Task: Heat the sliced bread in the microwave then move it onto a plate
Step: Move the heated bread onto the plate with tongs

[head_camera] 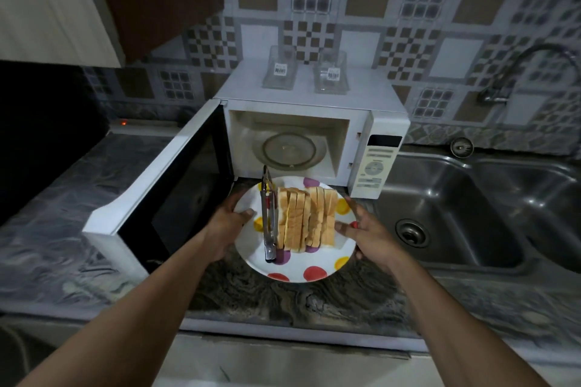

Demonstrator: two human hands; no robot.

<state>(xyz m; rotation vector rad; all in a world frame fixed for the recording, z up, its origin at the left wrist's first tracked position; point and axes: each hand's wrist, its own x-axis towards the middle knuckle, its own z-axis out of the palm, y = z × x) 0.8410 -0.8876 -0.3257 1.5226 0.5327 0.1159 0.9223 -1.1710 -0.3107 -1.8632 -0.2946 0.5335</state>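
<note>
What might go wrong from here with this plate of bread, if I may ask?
The metal tongs lie on the plate beside the sliced bread; if they go into the open microwave too, they may spark.
The slices stand on edge, and the left hand and right hand hold only the rim, so a tilt could topple them.

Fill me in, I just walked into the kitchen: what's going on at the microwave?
A person grips a spotted plate by its rim, left hand on one side, right hand on the other, in front of the microwave, whose door hangs open. A row of sliced bread stands on the plate with metal tongs lying beside it. The glass turntable inside is bare. Whether the bread has been heated does not show.
</note>
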